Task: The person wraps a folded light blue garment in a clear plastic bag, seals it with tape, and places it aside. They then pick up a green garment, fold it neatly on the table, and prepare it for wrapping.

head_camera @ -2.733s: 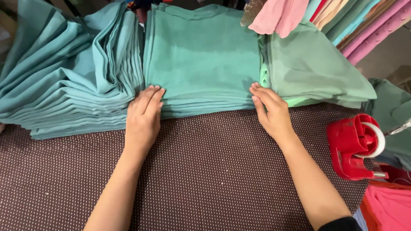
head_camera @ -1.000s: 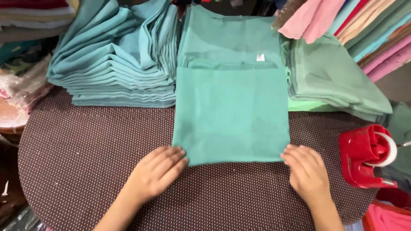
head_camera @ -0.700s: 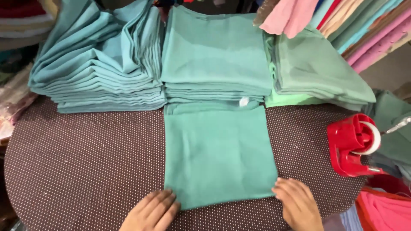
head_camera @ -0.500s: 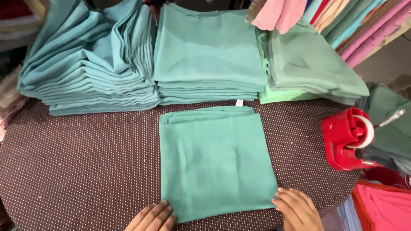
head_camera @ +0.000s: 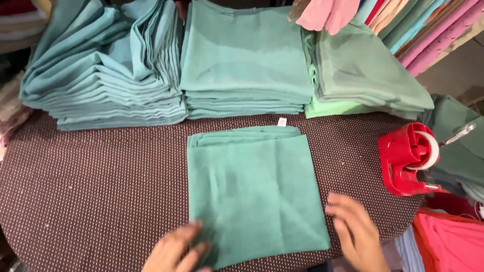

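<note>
The folded square of teal-green cloth [head_camera: 254, 194] lies flat on the brown, white-dotted surface [head_camera: 96, 186]; left hand [head_camera: 176, 249] fingers, loosely spread, touch its near corner; right hand [head_camera: 355, 234] fingers, apart, rest beside its edge. Beyond the fingers stand stacks of folded teal cloth [head_camera: 244, 60]; right of them, a red tape dispenser [head_camera: 406, 161].

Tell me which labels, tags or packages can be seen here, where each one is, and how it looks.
Small tag: white, roughly square, at the far edge of the folded teal cloth, just before the middle stack.
No packages, signs or screens are in view.
</note>
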